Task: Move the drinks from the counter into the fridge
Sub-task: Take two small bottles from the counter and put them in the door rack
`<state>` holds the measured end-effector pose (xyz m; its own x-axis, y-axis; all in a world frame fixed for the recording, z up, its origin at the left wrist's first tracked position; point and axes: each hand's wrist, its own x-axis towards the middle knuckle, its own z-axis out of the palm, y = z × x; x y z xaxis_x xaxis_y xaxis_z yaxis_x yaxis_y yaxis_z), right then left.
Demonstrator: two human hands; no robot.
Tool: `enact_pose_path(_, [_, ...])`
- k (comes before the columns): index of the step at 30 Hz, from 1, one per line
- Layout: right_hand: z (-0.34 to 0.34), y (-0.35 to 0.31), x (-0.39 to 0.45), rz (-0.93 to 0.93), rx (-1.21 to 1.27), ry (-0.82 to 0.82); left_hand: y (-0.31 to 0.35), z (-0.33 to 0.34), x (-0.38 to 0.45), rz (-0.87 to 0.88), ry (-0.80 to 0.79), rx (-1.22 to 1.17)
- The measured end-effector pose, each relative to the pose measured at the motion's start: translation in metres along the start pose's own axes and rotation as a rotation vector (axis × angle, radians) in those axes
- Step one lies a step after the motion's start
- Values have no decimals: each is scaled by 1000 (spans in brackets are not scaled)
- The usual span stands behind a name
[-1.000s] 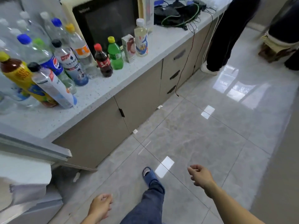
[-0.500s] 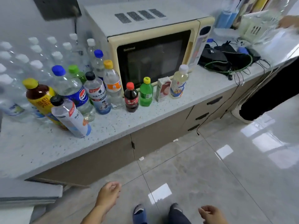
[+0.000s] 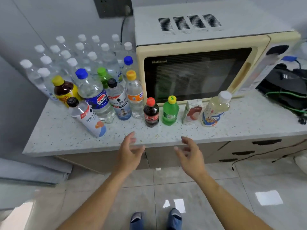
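Both hands just came up from hanging low: left hand [image 3: 128, 153] and right hand [image 3: 191, 155], fingers spread and empty, probably going for the cola bottle [image 3: 151, 112] and green bottle [image 3: 170, 110] on the counter [image 3: 66, 138].

Rear water bottles [image 3: 79, 52] blurred; black bag [image 3: 289, 87] cut off.

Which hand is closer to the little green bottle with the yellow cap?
Right. The right hand reaches up just below and slightly right of the green bottle; the left hand is lower left, nearer the small cola bottle. Neither touches anything.
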<state>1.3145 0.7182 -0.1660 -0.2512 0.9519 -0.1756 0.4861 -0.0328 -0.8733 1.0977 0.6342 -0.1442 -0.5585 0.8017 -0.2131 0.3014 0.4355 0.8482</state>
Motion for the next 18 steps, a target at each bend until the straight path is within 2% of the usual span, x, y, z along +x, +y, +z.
enact_pose_path(3, [-7, -61, 48, -342, -14, 54, 48, 11, 29, 227, 96, 162])
enact_pose_path(5, [-9, -85, 74, -469, -94, 100, 68, 14, 47, 387, 132, 234])
enact_pose_path(8, [-10, -99, 99, -459, -176, 101, 89, 17, 69, 443, 150, 343])
enact_pose_path(11, [-8, -99, 115, -315, -103, -53, 100, 19, 85, 383, 137, 392])
enact_pose_path(13, [-6, -95, 122, -244, -58, -113, 103, 20, 89, 359, 156, 376])
enact_pose_path(16, [1, -85, 124, -257, -50, -126, 99, 23, 89, 310, 226, 319])
enact_pose_path(18, [5, -78, 124, -267, -40, -149, 91, 28, 86, 293, 196, 273])
